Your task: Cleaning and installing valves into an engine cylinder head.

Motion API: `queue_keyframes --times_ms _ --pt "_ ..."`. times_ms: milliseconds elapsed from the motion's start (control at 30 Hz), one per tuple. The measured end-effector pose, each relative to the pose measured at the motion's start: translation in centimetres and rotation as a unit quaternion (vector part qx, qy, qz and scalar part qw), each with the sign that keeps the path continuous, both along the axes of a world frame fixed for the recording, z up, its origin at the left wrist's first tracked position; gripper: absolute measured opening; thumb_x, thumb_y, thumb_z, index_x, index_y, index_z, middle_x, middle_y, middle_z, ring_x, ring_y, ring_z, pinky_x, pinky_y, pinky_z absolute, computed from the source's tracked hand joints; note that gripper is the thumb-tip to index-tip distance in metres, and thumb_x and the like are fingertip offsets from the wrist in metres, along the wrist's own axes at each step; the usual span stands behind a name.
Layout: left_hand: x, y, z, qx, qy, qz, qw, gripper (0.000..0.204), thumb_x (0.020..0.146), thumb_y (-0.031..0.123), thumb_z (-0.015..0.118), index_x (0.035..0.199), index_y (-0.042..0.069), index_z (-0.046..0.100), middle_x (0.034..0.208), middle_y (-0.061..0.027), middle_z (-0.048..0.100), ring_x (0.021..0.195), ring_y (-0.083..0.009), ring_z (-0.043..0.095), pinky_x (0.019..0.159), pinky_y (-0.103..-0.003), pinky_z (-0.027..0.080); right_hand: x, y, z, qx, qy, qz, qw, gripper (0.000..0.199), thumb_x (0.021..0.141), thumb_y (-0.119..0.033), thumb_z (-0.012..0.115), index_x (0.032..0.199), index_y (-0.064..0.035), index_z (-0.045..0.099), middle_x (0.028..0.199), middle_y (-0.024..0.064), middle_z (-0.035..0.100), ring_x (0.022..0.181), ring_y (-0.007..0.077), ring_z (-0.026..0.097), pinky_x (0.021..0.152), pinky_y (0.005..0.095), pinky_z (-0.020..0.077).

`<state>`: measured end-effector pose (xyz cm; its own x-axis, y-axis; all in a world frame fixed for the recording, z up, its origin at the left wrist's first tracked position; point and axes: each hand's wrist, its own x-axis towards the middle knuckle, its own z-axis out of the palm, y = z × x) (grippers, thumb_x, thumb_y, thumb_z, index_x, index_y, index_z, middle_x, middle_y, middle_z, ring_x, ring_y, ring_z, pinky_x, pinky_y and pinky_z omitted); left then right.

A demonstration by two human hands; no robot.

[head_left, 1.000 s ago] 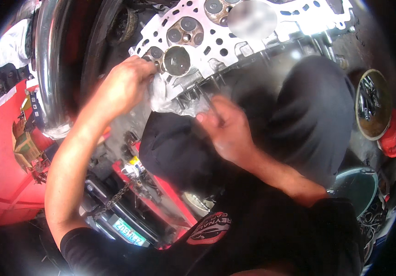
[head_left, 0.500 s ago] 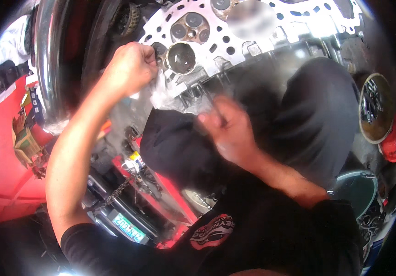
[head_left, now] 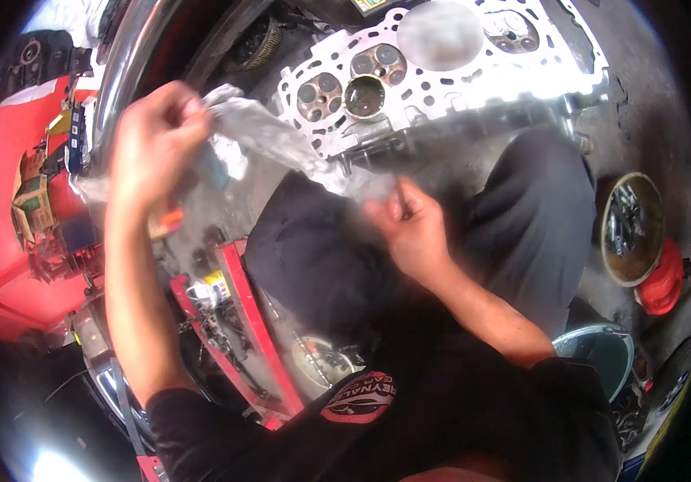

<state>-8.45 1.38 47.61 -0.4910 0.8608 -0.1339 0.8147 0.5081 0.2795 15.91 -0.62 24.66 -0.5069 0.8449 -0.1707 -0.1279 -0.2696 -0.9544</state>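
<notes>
Between my two hands stretches a crumpled pale grey rag [head_left: 261, 136], partly smeared by motion. My left hand [head_left: 161, 132] is closed on its upper left end, off the near left corner of a metal cylinder head [head_left: 462, 87]. Above my lap, my right hand [head_left: 416, 229] pinches the other end, thumb against fingers. The cylinder head lies flat-face up, with round valve recesses and many holes. A small round cup of dark liquid [head_left: 364, 97] stands on its left part. A round blurred patch hides some of its middle.
At right, a round bowl [head_left: 612, 269] holds several metal bolts, beside a red object [head_left: 660, 277] and a greenish bucket [head_left: 602, 353]. Red metal bars [head_left: 261, 325] stand below my left knee. A toothed wheel [head_left: 263, 50] lies behind the cylinder head, and an open cardboard box [head_left: 30, 201] sits far left.
My left hand has moved left, away from the cylinder head, and the rag is now drawn out between both hands. My right hand stays above my lap. The whole view has shifted.
</notes>
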Motion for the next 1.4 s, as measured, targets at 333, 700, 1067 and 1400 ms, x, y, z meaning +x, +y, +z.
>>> queue_keyframes --times_ms 333,700,1067,1400 --pt "10.7 -12.7 -11.9 0.113 -0.296 0.058 0.947 0.018 0.077 -0.008 0.065 0.080 0.004 0.052 0.089 -0.0010 0.059 0.087 -0.0138 0.056 0.079 -0.029 0.046 2.4 0.4 3.7 -0.031 0.213 0.058 0.975 0.036 0.091 -0.003 0.074 0.076 -0.0107 0.043 0.089 -0.0010 0.058 0.082 0.0061 0.052 0.070 0.0242 0.0451" --pt "10.3 -13.0 -18.0 0.045 -0.497 0.165 0.851 0.022 0.093 0.000 0.063 0.114 0.000 0.068 0.120 -0.0088 0.068 0.107 -0.0207 0.065 0.094 -0.034 0.050 1.7 1.7 2.8 -0.227 0.302 0.091 0.921 0.035 0.092 0.002 0.069 0.077 -0.0119 0.041 0.096 0.0050 0.063 0.082 0.0123 0.063 0.068 0.0271 0.0525" --pt "10.4 -9.8 -16.0 0.432 -0.650 0.131 0.611 0.027 0.095 0.021 0.070 0.111 0.001 0.062 0.123 -0.0200 0.066 0.120 -0.0364 0.060 0.108 -0.052 0.043 0.0 0.1 0.0 0.007 -0.076 0.081 0.994 0.015 0.084 0.003 0.076 0.089 -0.0005 0.061 0.082 0.0026 0.055 0.075 0.0131 0.055 0.072 0.0272 0.0485" --pt "3.0 -1.3 -14.3 0.253 -0.106 0.069 0.959 0.013 0.087 0.012 0.074 0.093 0.001 0.076 0.098 -0.0083 0.075 0.086 -0.0169 0.069 0.081 -0.032 0.052 0.3 -0.5 -0.4 0.046 -0.070 0.067 0.994 0.025 0.083 -0.003 0.077 0.105 0.0002 0.067 0.096 0.0074 0.063 0.076 0.0189 0.059 0.071 0.0325 0.0500"
